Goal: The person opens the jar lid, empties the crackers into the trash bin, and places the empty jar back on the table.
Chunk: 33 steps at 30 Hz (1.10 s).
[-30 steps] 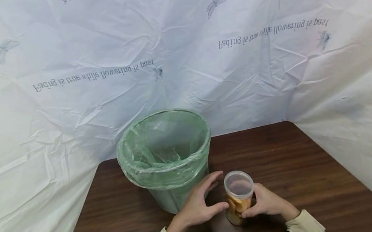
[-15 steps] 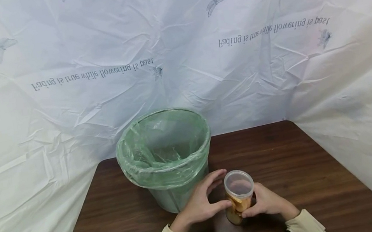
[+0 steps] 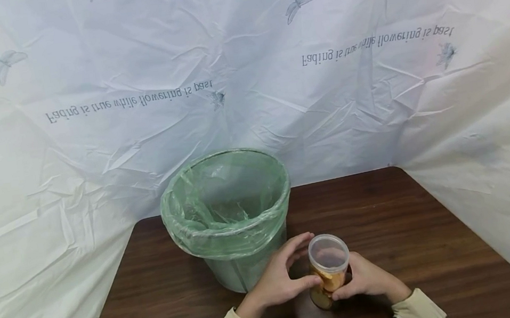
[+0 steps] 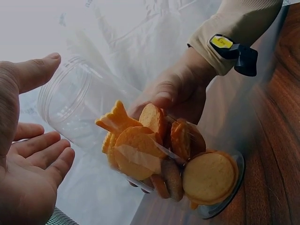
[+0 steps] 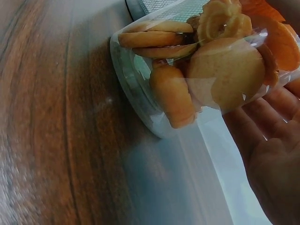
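Note:
A clear plastic jar (image 3: 327,253) of cookies stands upright on the dark wooden table near its front. My right hand (image 3: 369,276) grips the jar from the right, thumb at the front and fingers behind. Round cookies (image 4: 210,178) and a fish-tail-shaped cookie (image 4: 117,119) show through the wall in the left wrist view, filling the lower part. On the jar's other side is my left hand (image 3: 284,278), thumb and fingers spread around the upper part. Seen from the left wrist, its thumb (image 4: 40,72) reaches right to the rim and its fingers are loosely extended.
Left of the jar, behind my left hand, stands a mesh waste bin (image 3: 236,274) lined with a green plastic bag (image 3: 232,242). The brown wood-grain table (image 3: 362,204) ends at a white printed sheet (image 3: 244,74) hung behind and on both sides.
My left hand has moved slightly right, closer to the jar. My right hand and the jar have hardly moved.

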Each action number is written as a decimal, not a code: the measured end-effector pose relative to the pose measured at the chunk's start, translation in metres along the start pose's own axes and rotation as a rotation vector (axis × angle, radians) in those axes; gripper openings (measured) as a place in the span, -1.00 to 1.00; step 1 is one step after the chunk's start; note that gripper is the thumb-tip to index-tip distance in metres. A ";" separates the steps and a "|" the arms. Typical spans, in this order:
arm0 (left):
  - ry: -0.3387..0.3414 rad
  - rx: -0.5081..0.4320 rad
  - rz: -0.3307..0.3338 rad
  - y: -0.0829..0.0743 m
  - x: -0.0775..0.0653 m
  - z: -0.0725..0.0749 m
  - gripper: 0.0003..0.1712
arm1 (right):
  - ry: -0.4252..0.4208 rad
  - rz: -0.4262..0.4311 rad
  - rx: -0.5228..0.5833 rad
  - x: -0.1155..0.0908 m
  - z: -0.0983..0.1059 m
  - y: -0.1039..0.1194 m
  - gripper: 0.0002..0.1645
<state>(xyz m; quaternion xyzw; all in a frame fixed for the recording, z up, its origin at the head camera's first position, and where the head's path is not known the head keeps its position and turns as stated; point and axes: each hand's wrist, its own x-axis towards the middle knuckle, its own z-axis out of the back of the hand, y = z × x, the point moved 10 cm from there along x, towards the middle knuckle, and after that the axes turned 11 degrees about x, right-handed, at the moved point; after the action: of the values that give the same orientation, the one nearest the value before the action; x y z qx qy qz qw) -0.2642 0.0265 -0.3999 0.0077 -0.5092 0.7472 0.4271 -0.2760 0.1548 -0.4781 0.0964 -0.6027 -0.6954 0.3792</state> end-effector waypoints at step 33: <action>0.007 0.010 -0.082 -0.006 0.014 -0.007 -0.09 | -0.025 -0.014 -0.004 -0.001 0.001 -0.003 -0.26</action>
<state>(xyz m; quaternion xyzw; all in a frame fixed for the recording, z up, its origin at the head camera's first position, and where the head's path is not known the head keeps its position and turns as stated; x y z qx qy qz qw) -0.2657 0.0410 -0.3923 0.0280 -0.5030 0.7316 0.4592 -0.2764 0.1562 -0.4808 0.0912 -0.6054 -0.7004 0.3669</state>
